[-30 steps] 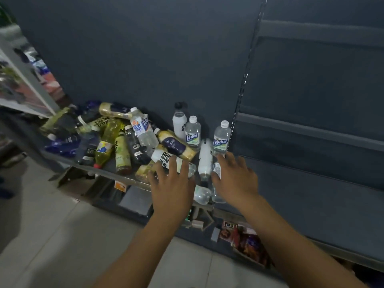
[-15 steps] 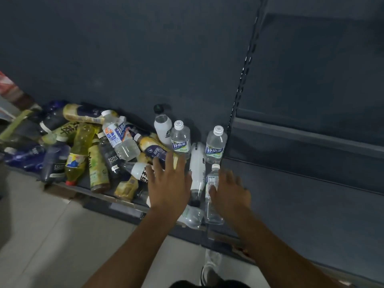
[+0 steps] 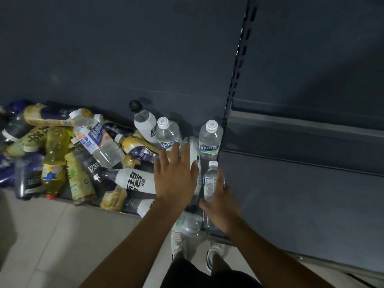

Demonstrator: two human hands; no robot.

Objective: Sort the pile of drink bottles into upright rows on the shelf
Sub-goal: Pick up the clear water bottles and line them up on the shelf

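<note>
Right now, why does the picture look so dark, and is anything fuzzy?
Head view: dim light, dark grey shelf wall swallows detail; the right hand looks smeared by motion; the left hand and the clear plastic bottle with white cap look sharper.

Both our forearms show bare along their whole visible length, down to the left hand (image 3: 176, 179) and the right hand (image 3: 220, 205). Below them we wear a black garment (image 3: 199, 276) with one lower leg bare beneath it. Our sneakers are pale: the left shoe (image 3: 178, 244) has white laces, the right shoe (image 3: 214, 251) dark trim.
</note>
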